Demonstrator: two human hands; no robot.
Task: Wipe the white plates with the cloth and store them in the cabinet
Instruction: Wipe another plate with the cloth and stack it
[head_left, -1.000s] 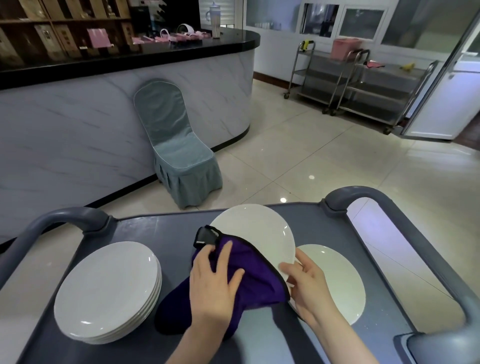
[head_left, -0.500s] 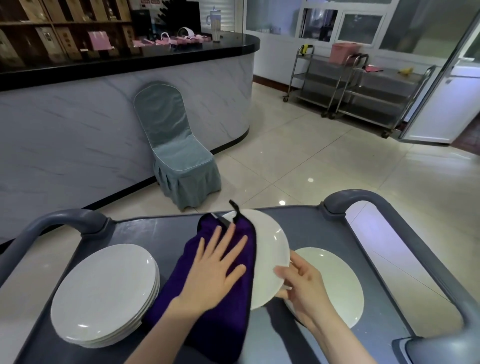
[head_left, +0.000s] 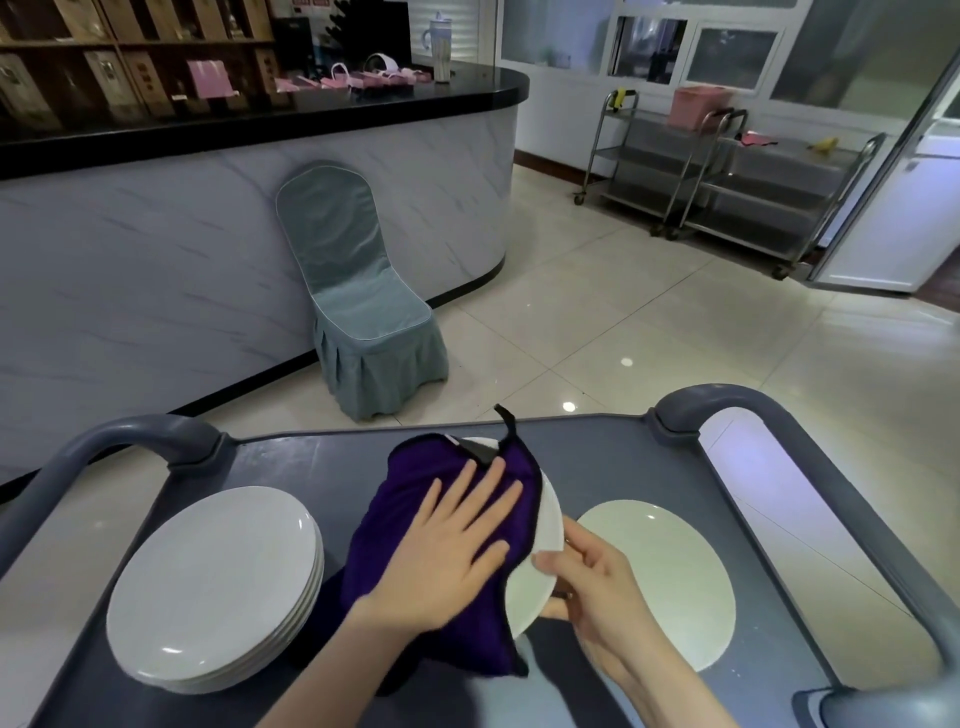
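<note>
A purple cloth (head_left: 457, 467) covers most of a tilted white plate (head_left: 545, 525) held above the grey cart (head_left: 322, 462). My left hand (head_left: 452, 551) presses flat on the cloth with its fingers spread. My right hand (head_left: 587, 592) grips the plate's right edge, thumb on top. To the left, a stack of several white plates (head_left: 218, 587) sits on the cart. A single white plate (head_left: 670, 577) lies flat on the right, partly behind my right hand.
The cart has curved grey handles at the left (head_left: 119, 441) and right (head_left: 779, 415). A covered grey-green chair (head_left: 358, 301) stands against a marble counter (head_left: 208, 234). Steel trolleys (head_left: 727, 171) stand far right beside an open white door (head_left: 904, 208).
My left hand has flattened and slid the cloth up and across the plate, covering more of it. The plate has tipped more on edge in my right hand.
</note>
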